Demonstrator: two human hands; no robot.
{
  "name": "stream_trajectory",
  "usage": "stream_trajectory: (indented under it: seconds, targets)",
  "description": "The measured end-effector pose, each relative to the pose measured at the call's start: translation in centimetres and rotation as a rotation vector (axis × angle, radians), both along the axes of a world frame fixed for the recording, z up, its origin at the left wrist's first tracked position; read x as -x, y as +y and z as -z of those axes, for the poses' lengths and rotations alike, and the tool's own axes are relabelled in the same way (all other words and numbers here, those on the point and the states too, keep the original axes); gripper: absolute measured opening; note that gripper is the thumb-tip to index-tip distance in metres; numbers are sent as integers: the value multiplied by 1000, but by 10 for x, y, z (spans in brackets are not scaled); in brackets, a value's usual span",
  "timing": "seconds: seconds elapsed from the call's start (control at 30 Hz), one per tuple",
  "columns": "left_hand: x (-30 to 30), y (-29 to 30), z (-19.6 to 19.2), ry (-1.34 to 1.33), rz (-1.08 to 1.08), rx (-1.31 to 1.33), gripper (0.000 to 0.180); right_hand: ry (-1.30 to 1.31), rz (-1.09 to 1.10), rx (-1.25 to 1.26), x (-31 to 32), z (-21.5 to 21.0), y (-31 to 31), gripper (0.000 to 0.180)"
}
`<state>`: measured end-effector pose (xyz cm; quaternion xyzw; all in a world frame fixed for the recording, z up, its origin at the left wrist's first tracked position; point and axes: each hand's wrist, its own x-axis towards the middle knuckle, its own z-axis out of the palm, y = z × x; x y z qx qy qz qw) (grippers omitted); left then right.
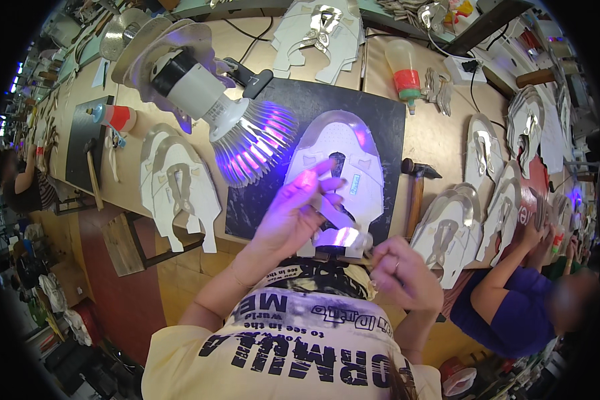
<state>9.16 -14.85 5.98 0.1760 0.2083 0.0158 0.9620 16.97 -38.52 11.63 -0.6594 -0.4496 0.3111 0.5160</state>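
A white shoe upper (370,160) with a silver toe lies on a black board (390,113) in front of me. My left hand (293,207) is over its left side, fingers bent around one end of a pale strip (333,213). Below the strip, a shiny silver piece (343,237) lies across the upper's near end. My right hand (400,270) is just right of that end, its fingers curled together; what they hold is too small to make out. A lamp (253,140) with a finned head casts violet light on the upper and my left hand.
More white uppers lie left (180,187) and right (447,223). A hammer (417,190) rests right of the board, another hammer (92,167) at left. Bottles with red bands stand behind (407,77) and lie left (117,117). A person in purple (507,300) works close on my right.
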Motion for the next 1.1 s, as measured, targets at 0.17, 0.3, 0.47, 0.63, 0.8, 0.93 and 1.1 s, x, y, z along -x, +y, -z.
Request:
stream_trajectory:
  seconds: [0.17,0.3,0.47,0.63,0.8,0.93,1.1]
  targets:
    - [5,23,22,-285,-82,59,35,41,254,-319,-7,2,-8,8]
    - [7,18,14,-123,47,-632,24,215,815,-275,0,9,11,22]
    - [0,-9,-17,-217,360,-834,35,281,610,-260,-6,22,44,32]
    - [-18,-13,-30,-326,279,-1481,46,309,504,-249,-7,23,47,33]
    - [-20,-14,-31,-201,455,-1261,35,236,475,-170,-10,23,52,33]
    - [-26,-7,-27,-228,395,-1694,13,-591,584,1,-22,23,56,32]
    - [-28,6,-30,-185,139,-964,6,-586,504,-76,-23,26,42,27]
